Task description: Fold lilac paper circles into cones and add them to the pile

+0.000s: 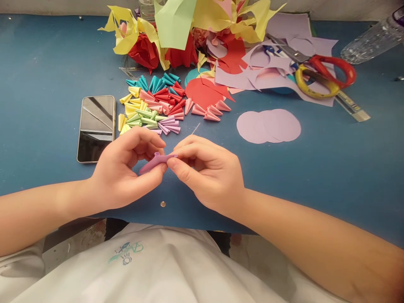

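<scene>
A small lilac paper piece (147, 167), partly curled along its edge, is held between two bare hands above the near side of a blue tabletop (315, 181), in front of a white shirt (151, 269). Its left part is pinched by the left hand (123, 168), with the thumb laid along the near side and the fingers curled beyond. Its right end is pinched between the thumb and forefinger of the right hand (214, 170). The fingertips of both hands are brought close together. A thin pale stick (195, 128) is seen just beyond the right hand's fingers; whether it is gripped cannot be told.

Beyond the left hand, small rolled paper cones (154, 104) in teal, yellow, red, pink, green and lilac are clustered, the nearest partly hidden by that hand. A dark-screened smartphone (97, 128) is laid just left of them. Flat, overlapping lilac paper discs (268, 126) are set out beyond the right hand. Farther back, scissors with red and yellow handles (315, 63) are rested on cut lilac paper sheets (236, 78). Crumpled multicoloured paper (176, 25) is heaped behind the cones.
</scene>
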Action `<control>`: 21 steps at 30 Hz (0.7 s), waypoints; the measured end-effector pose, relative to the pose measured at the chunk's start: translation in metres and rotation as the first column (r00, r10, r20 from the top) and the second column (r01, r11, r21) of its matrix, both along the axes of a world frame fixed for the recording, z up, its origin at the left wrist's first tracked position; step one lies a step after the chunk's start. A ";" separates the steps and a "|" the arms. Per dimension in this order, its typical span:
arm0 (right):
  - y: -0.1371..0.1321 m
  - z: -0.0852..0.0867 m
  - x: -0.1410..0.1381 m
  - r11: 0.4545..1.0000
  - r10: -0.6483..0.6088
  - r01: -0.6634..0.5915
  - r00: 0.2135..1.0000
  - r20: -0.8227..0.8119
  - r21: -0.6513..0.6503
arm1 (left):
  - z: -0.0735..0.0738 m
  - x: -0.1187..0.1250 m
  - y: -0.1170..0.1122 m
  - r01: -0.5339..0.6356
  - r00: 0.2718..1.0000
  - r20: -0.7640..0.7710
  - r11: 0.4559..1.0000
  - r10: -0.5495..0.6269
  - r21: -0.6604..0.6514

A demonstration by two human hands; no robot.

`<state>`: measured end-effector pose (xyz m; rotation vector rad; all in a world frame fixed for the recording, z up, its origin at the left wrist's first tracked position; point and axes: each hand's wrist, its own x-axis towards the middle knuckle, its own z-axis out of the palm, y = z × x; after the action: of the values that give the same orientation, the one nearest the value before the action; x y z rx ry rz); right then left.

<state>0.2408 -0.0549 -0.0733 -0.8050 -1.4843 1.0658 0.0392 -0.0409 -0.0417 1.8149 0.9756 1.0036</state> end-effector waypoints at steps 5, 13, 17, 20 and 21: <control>0.001 -0.003 0.000 0.999 0.053 -0.053 0.998 -0.029 -0.002 | 0.002 -0.002 0.000 0.030 0.999 -0.011 0.999 -0.030 -0.023; 0.002 -0.003 0.002 0.994 0.100 -0.102 0.994 -0.041 -0.040 | 0.002 -0.004 -0.001 0.089 0.996 0.013 0.994 -0.088 -0.064; 0.004 -0.003 0.003 0.991 0.128 -0.129 0.992 -0.015 -0.039 | 0.000 -0.004 0.000 0.096 0.995 -0.008 0.994 -0.097 -0.049; 0.004 -0.002 0.005 0.991 0.129 -0.129 0.992 0.002 -0.039 | 0.000 -0.003 0.001 0.081 0.995 -0.046 0.996 -0.083 -0.035; 0.004 -0.002 0.005 0.990 0.131 -0.130 0.991 0.011 -0.050 | 0.000 -0.003 0.002 0.068 0.996 -0.054 0.997 -0.070 -0.025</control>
<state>0.2462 -0.0509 -0.0751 -0.7590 -1.5449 1.2001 0.0358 -0.0394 -0.0412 1.8527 0.9475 0.9004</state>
